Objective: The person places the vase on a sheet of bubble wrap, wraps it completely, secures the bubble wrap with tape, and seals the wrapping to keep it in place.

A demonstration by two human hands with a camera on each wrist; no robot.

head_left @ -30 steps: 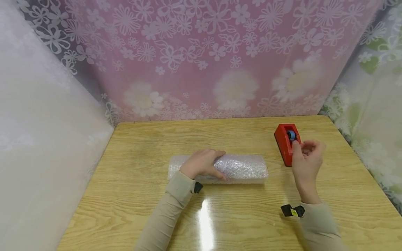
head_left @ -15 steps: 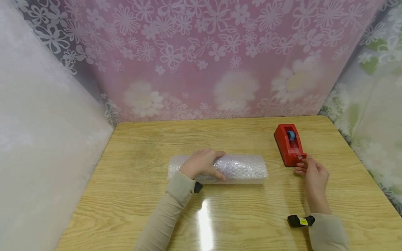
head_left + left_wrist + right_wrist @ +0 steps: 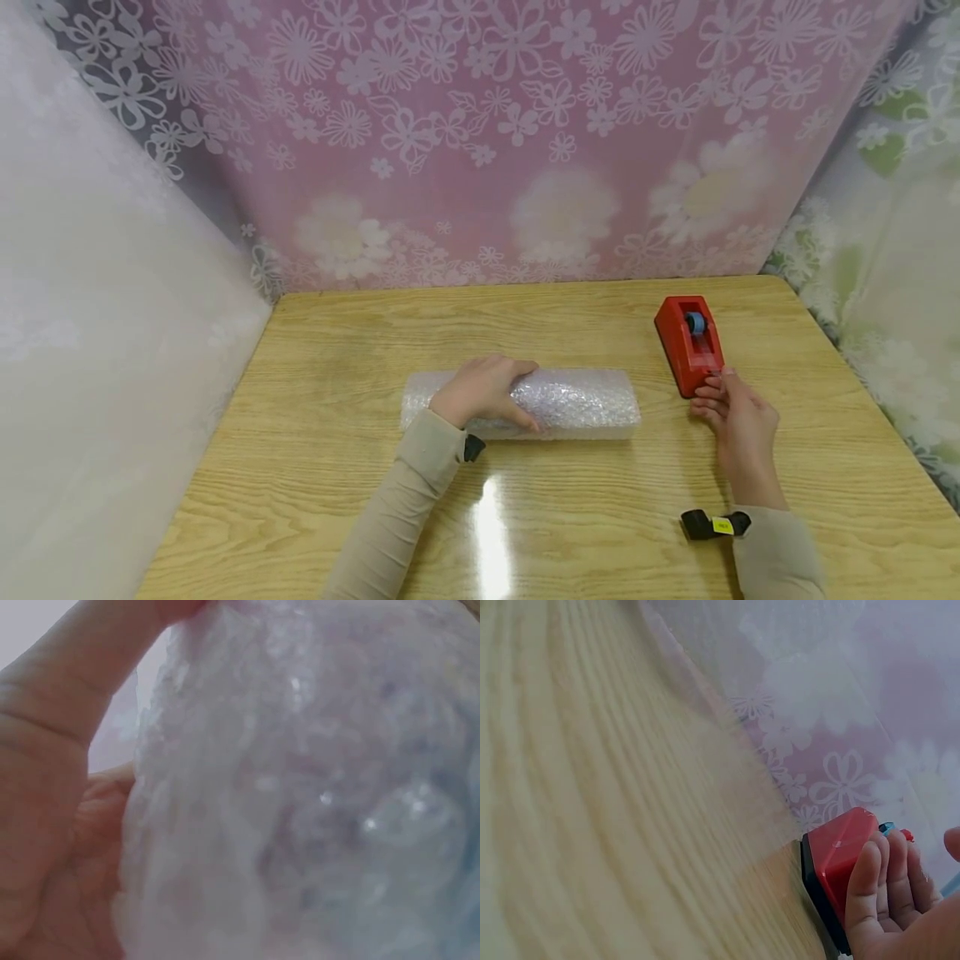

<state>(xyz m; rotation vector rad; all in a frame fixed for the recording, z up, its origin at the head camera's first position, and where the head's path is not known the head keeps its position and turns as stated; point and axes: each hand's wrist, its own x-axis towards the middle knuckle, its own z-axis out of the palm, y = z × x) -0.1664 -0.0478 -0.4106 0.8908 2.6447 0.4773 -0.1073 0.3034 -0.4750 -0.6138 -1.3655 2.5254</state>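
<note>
A roll of clear bubble wrap (image 3: 577, 404) lies crosswise on the wooden table in the head view. My left hand (image 3: 483, 390) holds it from above near its left half, thumb on the near side and fingers over the far side. In the left wrist view the bubble wrap (image 3: 300, 787) fills most of the picture. At the right, my right hand (image 3: 742, 421) is at the front end of a red tape dispenser (image 3: 686, 346), thumb and forefinger pinching the tape end by the cutter. The fingertips partly hide that tape. In the right wrist view the curled fingers (image 3: 900, 881) cover part of the dispenser.
The wooden table (image 3: 337, 500) has its back edge against a pink flowered curtain (image 3: 465, 167). Pale curtains hang at left and right. A blue-cored tape roll (image 3: 696, 323) sits inside the dispenser. A black wrist device (image 3: 708, 525) is strapped below my right hand.
My right hand has moved from above the dispenser's middle to its front end, then shifted slightly left. My left hand and the bubble wrap have stayed still.
</note>
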